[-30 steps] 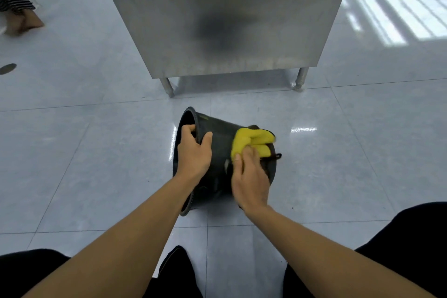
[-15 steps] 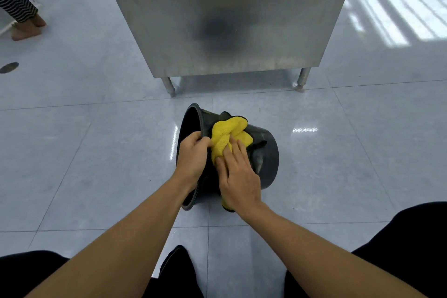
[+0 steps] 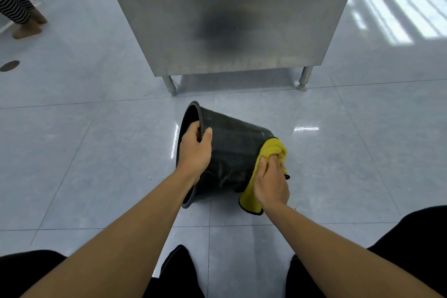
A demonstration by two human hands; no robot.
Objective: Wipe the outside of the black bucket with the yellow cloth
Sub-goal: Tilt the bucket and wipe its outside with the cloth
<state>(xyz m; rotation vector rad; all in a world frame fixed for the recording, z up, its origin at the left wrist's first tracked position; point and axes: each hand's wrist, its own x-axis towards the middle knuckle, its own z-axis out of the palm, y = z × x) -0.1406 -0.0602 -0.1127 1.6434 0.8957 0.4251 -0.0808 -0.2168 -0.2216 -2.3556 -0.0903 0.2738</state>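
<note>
The black bucket lies on its side on the tiled floor, its mouth facing left. My left hand grips the rim at the mouth, fingers inside and thumb on the outer wall. My right hand presses the yellow cloth against the bucket's base end at the right. The cloth's lower corner hangs down to the floor. The cloth and my hand hide the base of the bucket.
A stainless steel cabinet on short legs stands just beyond the bucket. Another person's feet are at the far left by a white wall. A round floor drain lies at the left edge. My dark-trousered knees frame the bottom of the view.
My right hand slid the cloth from the upper wall near the rim to the bucket's base end at the right. My left hand stayed on the rim.
</note>
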